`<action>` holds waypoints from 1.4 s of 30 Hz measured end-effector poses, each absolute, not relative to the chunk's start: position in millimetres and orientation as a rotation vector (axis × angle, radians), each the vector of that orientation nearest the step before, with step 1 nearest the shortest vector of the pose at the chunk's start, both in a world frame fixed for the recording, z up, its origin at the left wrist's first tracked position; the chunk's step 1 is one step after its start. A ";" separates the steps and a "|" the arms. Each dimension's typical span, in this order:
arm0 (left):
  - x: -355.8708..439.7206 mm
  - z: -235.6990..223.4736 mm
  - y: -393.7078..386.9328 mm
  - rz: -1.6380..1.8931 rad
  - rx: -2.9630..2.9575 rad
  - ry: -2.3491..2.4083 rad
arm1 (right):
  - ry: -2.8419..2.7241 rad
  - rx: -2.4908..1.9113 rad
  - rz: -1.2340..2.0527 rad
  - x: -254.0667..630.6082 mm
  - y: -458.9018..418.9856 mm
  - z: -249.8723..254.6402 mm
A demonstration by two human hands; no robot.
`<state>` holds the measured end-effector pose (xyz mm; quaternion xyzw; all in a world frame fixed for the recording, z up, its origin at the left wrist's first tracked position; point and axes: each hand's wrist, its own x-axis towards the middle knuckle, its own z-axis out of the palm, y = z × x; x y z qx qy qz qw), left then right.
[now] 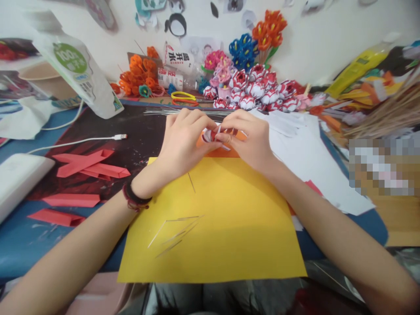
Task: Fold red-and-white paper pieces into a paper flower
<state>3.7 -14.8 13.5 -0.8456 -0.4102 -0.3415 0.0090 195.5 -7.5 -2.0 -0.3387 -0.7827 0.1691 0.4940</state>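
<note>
Both my hands meet above the far edge of a yellow sheet [223, 218]. My left hand [183, 138] pinches one side of a small red-and-white paper flower [210, 135]. From the other side, the thumb and fingers of my right hand [251, 138] grip the same flower; fingers cover much of it. Under the hands shows a piece of orange paper [226, 153]. Several short thin wires [179, 234] lie on the yellow sheet. A bundle of longer wires [157, 112] rests just beyond my hands, near finished red-and-white paper flowers [256, 89].
Red folded paper pieces [85, 166], a white power bank [24, 179] and a cable [75, 142] lie left. A white bottle [74, 61] stands behind them. Yellow-and-orange scissors [185, 98] lie at the back. White paper sheets [302, 148] spread right, before a bundle of sticks [390, 100].
</note>
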 end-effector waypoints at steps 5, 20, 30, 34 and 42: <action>2.5 15.5 -15.2 -1.046 -2.582 -1.348 | -1.955 -0.716 0.210 191.8 -5.1 -2.6; 2.6 12.7 -14.0 -0.973 -2.508 -1.258 | -1.986 -0.708 0.170 192.9 -5.7 -1.2; 8.0 8.0 -27.9 -0.938 -2.332 -1.101 | -2.003 -0.783 -0.125 188.8 -13.7 -1.8; 6.4 4.6 -27.6 -0.905 -2.281 -0.982 | -1.981 -0.805 -0.221 188.4 -14.7 -0.7; 5.3 6.5 -26.6 -0.785 -2.313 -0.866 | -2.073 -0.793 -0.369 192.3 -9.7 -4.6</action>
